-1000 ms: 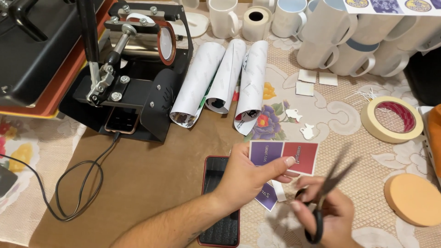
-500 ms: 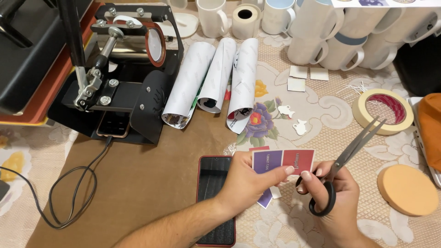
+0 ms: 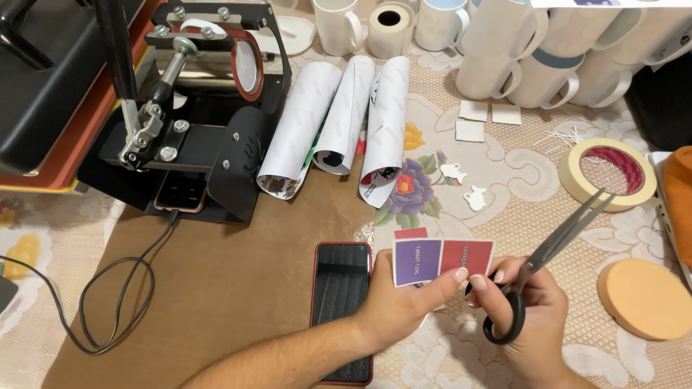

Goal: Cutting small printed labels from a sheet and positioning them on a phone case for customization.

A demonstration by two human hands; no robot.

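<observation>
Scissors [image 3: 548, 259] sit gripped in the right hand [image 3: 533, 317] at lower right of the frame, blades parted and pointing up-right. Beside it, the left hand [image 3: 404, 302] pinches a purple-and-red printed card [image 3: 441, 261] at lower centre, above a dark phone [image 3: 342, 302] on the surface. For a clean cut, holding the card taut and steady seems wise.
</observation>
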